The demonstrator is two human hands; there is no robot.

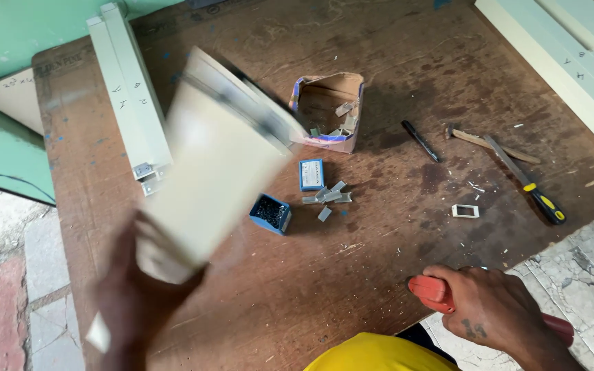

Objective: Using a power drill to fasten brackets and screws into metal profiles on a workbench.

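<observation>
The left hand [135, 295] is gripping the lower end of a cream panel [207, 178]; the fingers are closed around it, though blur is hiding how exactly. The panel is being swung over the brown worktable [379, 69], its upper edge reaching toward the torn cardboard box [328, 110]. Just below that box, the small blue box [270, 213] of fasteners and loose metal clips [328, 196] are lying. Right of the box, a dark marker [420, 141], a hammer [489, 143] and a file [527, 182] are resting. Far below and right of the box, the right hand [493, 309] is clenching a red-handled tool [433, 292]. I judge the panel is being positioned; next it is needing steady placing before the tool is applied.
</observation>
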